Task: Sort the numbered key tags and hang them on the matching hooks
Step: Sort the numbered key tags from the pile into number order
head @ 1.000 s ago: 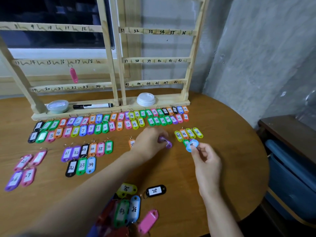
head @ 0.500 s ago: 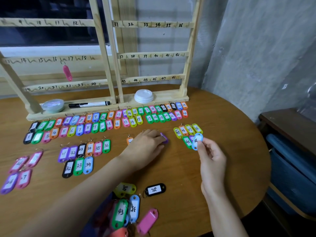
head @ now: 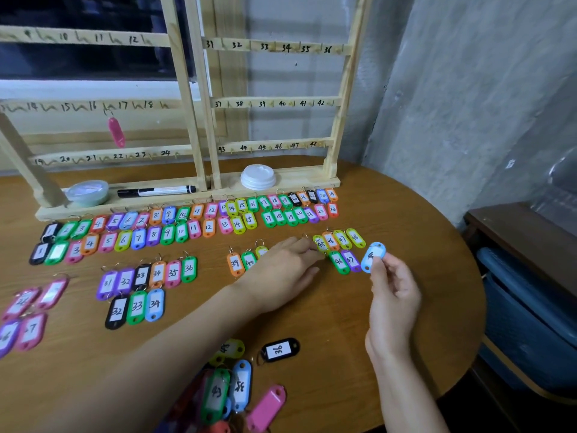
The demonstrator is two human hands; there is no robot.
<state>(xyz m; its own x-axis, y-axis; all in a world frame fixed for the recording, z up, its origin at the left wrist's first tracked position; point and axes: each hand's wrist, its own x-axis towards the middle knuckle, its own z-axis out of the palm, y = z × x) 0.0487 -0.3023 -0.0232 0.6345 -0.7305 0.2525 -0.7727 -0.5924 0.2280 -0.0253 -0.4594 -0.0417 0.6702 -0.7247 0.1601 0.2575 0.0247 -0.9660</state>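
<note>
While the sorting carried on, light-blue tag [head: 376, 253]: it was pinched between thumb and fingertips of the right hand [head: 393, 295], just beside the purple 47 tag [head: 351, 260]. The thumb hid part of its number and only a 4 showed.
Just changed: a second earlier the left hand carried that purple tag. Now it lay on the worktop [head: 390, 214], touching the green 46 tag [head: 338, 261], and the blue one had swung out to the row's right end.
Left hand [head: 281, 270]: it was empty, with fingers stretched low over the worktop and tips by the yellow-green 45 tag [head: 321, 244].
Meaning for the task: a second 45-to-48 row was filling under the first. By my reading this was still sorting, with hanging barely begun.
Rack [head: 199, 120]: the hooks were numbered, and only one pink tag [head: 116, 132] hung, by 17.
Unsorted pile [head: 231, 389]: it sat at the near edge, with a black 36 tag [head: 278, 350] loose beside it.
Clear tub [head: 89, 192]: it stood on the rack's base and looked pale inside, though I couldn't tell the contents.
White lids [head: 258, 176]: they were stacked on the base, with nothing showing in them.
Blue crate [head: 530, 323]: it was off the worktop on the right, its contents out of sight.
</note>
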